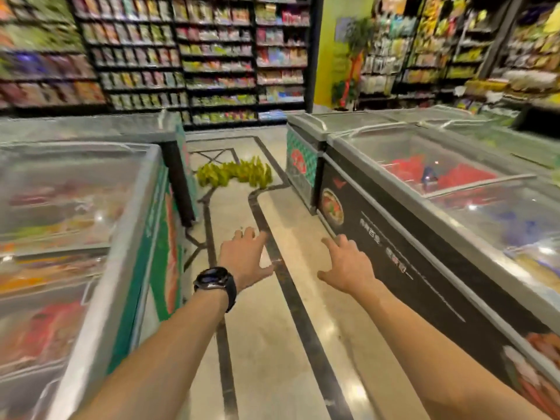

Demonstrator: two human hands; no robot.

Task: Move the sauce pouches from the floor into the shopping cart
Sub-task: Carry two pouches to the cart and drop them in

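Head view: we see two bare forearms stretched forward over a glossy beige stone floor (272,344) with dark inlaid lines. The left hand (245,259) is palm down, its fingers straight and slightly apart, thumb out to the side, holding nothing. A black round wristwatch (216,283) sits on the left wrist. The right hand (348,265) is also palm down with fingers loosely spread and thumb out, holding nothing. We see a gap between the two hands, and neither touches anything.

The yellow-green sauce pouches (235,174) lie in a loose pile on the floor farther down the aisle, well apart from both hands. The pile is too blurred for us to count the pouches. It lies between the far ends of two freezers.

On the left is a grey chest freezer with a sliding glass lid and a green and red side panel (91,237), with blurred packs under the glass. On the right is a black-sided chest freezer with a glass lid (394,237). We see red packs under its lid and a printed bowl picture with white lettering on its side.

Behind the pile, dark shelving packed with colourful packets (181,56) runs across the back. More stocked shelves and a yellow pillar (333,56) stand at upper right.
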